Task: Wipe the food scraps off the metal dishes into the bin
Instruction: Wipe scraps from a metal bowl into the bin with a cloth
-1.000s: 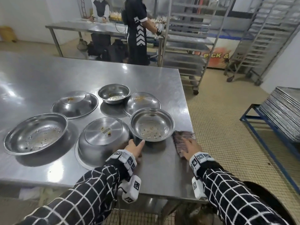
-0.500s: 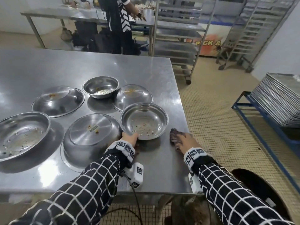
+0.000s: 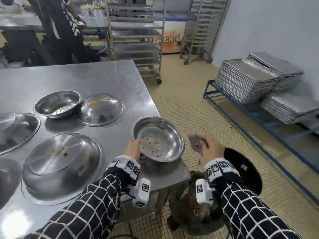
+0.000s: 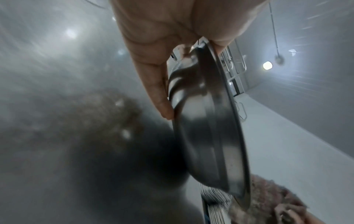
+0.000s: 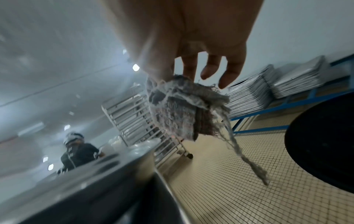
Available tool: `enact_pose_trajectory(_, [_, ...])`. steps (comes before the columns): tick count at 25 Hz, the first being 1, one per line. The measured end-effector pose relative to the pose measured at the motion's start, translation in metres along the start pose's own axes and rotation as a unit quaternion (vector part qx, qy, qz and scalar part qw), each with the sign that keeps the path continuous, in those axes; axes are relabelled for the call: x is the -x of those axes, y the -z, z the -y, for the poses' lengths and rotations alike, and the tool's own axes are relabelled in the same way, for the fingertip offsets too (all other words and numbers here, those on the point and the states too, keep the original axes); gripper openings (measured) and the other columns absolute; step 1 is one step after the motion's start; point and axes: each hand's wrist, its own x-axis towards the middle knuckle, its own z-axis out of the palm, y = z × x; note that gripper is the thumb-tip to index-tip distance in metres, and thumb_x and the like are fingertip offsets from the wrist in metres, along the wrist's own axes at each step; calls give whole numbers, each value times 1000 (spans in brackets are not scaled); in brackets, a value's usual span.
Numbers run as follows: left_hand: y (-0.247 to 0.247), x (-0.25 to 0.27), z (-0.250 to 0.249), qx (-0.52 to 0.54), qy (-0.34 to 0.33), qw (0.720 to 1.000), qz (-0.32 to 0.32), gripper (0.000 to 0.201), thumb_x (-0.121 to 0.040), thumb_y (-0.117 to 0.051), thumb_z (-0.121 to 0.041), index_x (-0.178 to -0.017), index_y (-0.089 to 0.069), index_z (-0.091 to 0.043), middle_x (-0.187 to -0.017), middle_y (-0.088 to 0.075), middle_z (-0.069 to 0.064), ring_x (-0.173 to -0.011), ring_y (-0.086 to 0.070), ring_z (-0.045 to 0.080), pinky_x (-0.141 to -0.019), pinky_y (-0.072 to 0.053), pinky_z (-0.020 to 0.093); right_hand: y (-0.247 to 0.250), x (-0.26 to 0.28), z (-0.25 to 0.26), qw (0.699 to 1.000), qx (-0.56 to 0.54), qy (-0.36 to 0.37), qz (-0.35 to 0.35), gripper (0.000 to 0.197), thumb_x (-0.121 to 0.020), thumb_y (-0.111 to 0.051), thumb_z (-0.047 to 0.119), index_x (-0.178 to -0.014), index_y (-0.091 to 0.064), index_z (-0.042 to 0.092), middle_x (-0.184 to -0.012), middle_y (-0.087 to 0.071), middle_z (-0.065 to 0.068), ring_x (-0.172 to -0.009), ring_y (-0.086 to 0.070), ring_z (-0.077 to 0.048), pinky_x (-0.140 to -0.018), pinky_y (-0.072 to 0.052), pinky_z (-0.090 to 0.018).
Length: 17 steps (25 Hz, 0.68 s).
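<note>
My left hand grips the near rim of a steel bowl dotted with food scraps, thumb inside and fingers under it, lifted over the table's right corner. In the left wrist view the bowl is seen edge-on with my fingers against its underside. My right hand pinches a frayed grey-purple cloth just right of the bowl, off the table over the floor. In the right wrist view the cloth hangs from thumb and fingers. A black round bin stands on the floor below my right wrist.
On the steel table lie several other dishes: a scrap-flecked bowl, upturned plates. A blue rack of stacked trays lines the right wall. Tray trolleys and a person stand beyond.
My left hand has lifted the bowl off the table and carried it right toward the corner. My right hand picked the cloth off the table edge and now holds it over the floor.
</note>
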Motion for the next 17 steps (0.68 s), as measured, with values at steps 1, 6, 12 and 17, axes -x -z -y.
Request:
enact_pose_trajectory(1, [-13, 1, -1, -15, -1, 1000, 20, 30, -92, -40, -15, -121, -47, -15, -91, -60, 17, -75, -63, 33, -51, -57, 36, 12, 3, -6, 999, -33, -23, -20, 27, -98, -46, 24, -117, -61, 13, -110, -57, -11, -101, -52, -29, -90, -43, -40])
enact_pose_trajectory(6, [-79, 18, -8, -152, -67, 975, 145, 32, -97, -35, -30, -126, -46, -22, -101, -63, 12, -84, -63, 28, -56, -53, 31, 66, -1, -25, 983, -167, -51, -63, 24, -99, -43, 29, -113, -56, 15, -110, -57, -5, -94, -56, -17, -69, -42, -23])
enact_pose_trajectory(12, [-155, 33, -26, -220, -211, 923, 236, 31, -101, -31, -32, -132, -37, -38, -97, -65, 0, -88, -64, 19, -95, -48, 43, 88, -36, -38, 986, -158, 30, -34, 32, -97, -51, 27, -126, -58, 16, -117, -61, -2, -107, -56, -17, -89, -42, -27])
enact_pose_trajectory(17, [-198, 43, -40, -268, -282, 875, 287, 36, -102, -34, -26, -137, -36, -35, -115, -59, -10, -108, -56, 8, -92, -45, 21, 87, -50, -48, 979, -125, 159, 27, 37, -89, -59, 8, -126, -61, 16, -129, -53, 1, -114, -48, -6, -100, -30, -13])
